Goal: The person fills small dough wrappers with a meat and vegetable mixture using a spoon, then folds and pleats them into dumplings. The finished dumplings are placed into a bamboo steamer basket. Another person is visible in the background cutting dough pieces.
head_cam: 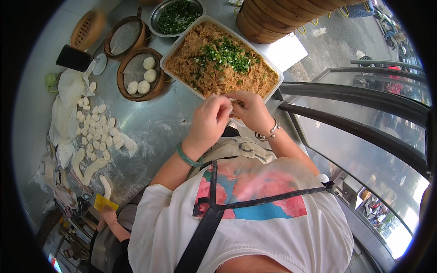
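My left hand (210, 117) and my right hand (252, 111) meet at the near edge of a plastic tub (278, 83). Between their fingertips they pinch a small piece of white dough (233, 99), mostly hidden by the fingers. A bit of brown filling seems to show by my right fingers. Chopped scallion (227, 54) is heaped on the minced filling (191, 44) in the tub. Left of the tub stands a round bamboo steamer (120, 82) lined with pale cloth or paper; several white buns (143, 87) sit along its right and near sides.
Floured dough pieces (99, 128) and dough ropes (94, 169) lie on the metal table (153, 136). Another person's hand (108, 215) holds a yellow scraper (105, 202). Stacked steamers (273, 20), a scallion bowl (153, 29), a phone (74, 58) and glass panels (355, 123) surround the table.
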Available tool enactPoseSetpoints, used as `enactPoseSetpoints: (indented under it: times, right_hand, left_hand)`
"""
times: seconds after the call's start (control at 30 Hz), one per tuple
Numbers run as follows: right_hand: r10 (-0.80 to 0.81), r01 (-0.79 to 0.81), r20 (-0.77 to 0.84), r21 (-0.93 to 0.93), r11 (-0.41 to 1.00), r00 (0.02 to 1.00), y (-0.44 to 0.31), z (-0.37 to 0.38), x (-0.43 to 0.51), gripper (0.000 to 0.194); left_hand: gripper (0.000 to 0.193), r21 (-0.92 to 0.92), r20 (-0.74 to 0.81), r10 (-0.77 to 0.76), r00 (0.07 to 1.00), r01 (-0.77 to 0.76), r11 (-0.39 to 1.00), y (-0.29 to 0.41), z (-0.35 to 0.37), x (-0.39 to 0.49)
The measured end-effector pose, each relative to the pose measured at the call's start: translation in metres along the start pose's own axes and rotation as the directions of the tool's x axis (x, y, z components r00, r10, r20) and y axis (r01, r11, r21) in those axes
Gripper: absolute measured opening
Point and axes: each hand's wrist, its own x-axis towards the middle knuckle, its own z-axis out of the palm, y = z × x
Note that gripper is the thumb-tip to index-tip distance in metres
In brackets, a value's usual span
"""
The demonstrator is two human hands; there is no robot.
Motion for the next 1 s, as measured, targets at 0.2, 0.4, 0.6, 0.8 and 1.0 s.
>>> enactPoseSetpoints:
  times: [0.2, 0.4, 0.6, 0.8, 1.0]
  right_hand:
    - [0.036, -0.031, 0.053, -0.089, 0.996, 0.998, -0.002, -0.003, -0.001, 0.03]
    - [0.007, 0.009, 0.155, -0.102, 0.995, 0.988, -0.008, -0.008, -0.001, 0.032]
    - [0.097, -0.117, 0.137, 0.145, 0.983, 0.986, -0.009, -0.009, -0.007, 0.024]
    - [-0.128, 0.147, 0.08, -0.328, 0.933, 0.989, -0.009, -0.002, -0.013, 0.028]
    - [-0.193, 0.218, 0.114, -0.272, 0.937, 0.974, -0.003, 0.002, -0.013, 0.045]
  left_hand:
    - [0.014, 0.081, 0.158, 0.11, 0.981, -0.124, 0.989, -0.012, -0.007, 0.001]
    - [0.011, -0.032, 0.146, 0.003, 0.989, 0.002, 0.999, -0.009, -0.005, 0.001]
    - [0.014, -0.11, 0.095, -0.081, 0.992, 0.092, 0.99, -0.009, -0.003, -0.011]
    - [0.015, 0.009, 0.076, -0.001, 0.997, 0.0, 1.0, 0.003, -0.004, -0.01]
    - [0.01, 0.069, 0.127, 0.167, 0.978, -0.176, 0.982, -0.008, -0.01, -0.011]
